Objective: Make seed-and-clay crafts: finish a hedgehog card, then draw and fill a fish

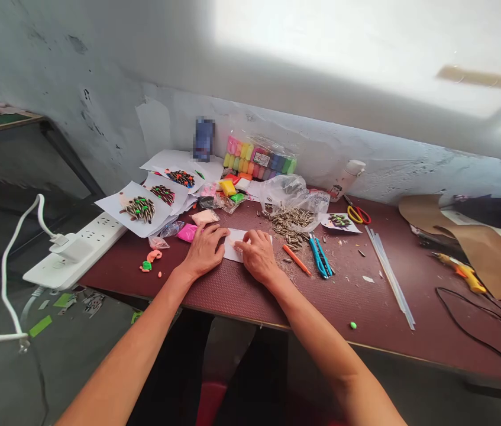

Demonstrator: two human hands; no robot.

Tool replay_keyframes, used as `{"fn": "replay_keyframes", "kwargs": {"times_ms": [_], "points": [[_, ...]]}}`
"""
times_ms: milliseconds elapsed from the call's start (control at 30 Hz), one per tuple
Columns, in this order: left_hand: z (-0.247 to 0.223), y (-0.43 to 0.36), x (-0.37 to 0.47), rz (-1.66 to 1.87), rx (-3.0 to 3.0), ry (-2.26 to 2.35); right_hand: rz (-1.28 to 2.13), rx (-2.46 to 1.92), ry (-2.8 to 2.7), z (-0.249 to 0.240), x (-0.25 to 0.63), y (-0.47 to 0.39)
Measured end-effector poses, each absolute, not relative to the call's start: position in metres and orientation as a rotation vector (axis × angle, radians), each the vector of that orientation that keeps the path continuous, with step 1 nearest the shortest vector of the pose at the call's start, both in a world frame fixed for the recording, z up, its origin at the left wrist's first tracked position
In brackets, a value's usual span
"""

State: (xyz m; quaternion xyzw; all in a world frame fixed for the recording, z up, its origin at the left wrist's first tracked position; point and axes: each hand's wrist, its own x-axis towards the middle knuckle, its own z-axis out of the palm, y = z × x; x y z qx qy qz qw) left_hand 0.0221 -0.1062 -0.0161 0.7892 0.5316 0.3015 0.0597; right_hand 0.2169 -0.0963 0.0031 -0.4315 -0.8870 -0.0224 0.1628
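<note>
A small sheet of white paper [233, 253] lies on the table in front of me, with a pale peach smear, probably clay, on it. My left hand [203, 251] rests flat at the paper's left edge, fingers stretched out. From the right, my right hand [258, 255] leans over the sheet, its fingers apart and partly bent, a fingertip pressing near the peach patch. Close by on the left is a bright pink clay packet [187, 232], with a pale peach clay packet [204, 217] behind it. Sunflower seeds [292, 222] are heaped right of the paper, partly under a clear plastic bag [294, 192].
An orange pen [297, 260], a blue utility knife [320, 257], scissors [358, 213] and glue sticks [390, 275] lie rightward, a glue gun [463, 272] beyond. Seed-covered hedgehog pictures [140, 208] and a power strip [73, 251] are left. Colored clay packs [259, 158] stand behind.
</note>
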Motion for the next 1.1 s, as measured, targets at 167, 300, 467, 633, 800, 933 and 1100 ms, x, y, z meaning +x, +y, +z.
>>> {"fn": "replay_keyframes", "kwargs": {"times_ms": [167, 300, 467, 633, 800, 933, 1100], "points": [[-0.017, -0.107, 0.022, 0.902, 2.391, 1.613, -0.038, -1.194, -2.613, 0.004, 0.214, -0.099], [-0.015, -0.107, 0.023, 0.900, 2.387, 1.612, -0.047, -1.322, -2.530, 0.008, 0.217, -0.097], [-0.015, -0.107, 0.023, 0.894, 2.364, 1.613, -0.094, -1.528, -2.434, 0.012, 0.223, -0.093], [-0.014, -0.107, 0.023, 0.891, 2.347, 1.611, -0.058, -1.464, -2.485, 0.012, 0.223, -0.093], [-0.014, -0.107, 0.023, 0.869, 2.358, 1.619, -0.086, -1.537, -2.426, 0.011, 0.225, -0.092], [-0.014, -0.107, 0.023, 0.872, 2.360, 1.620, -0.040, -1.413, -2.509, 0.009, 0.223, -0.093], [-0.014, -0.107, 0.023, 0.880, 2.366, 1.620, -0.036, -1.360, -2.548, 0.007, 0.220, -0.093]]}}
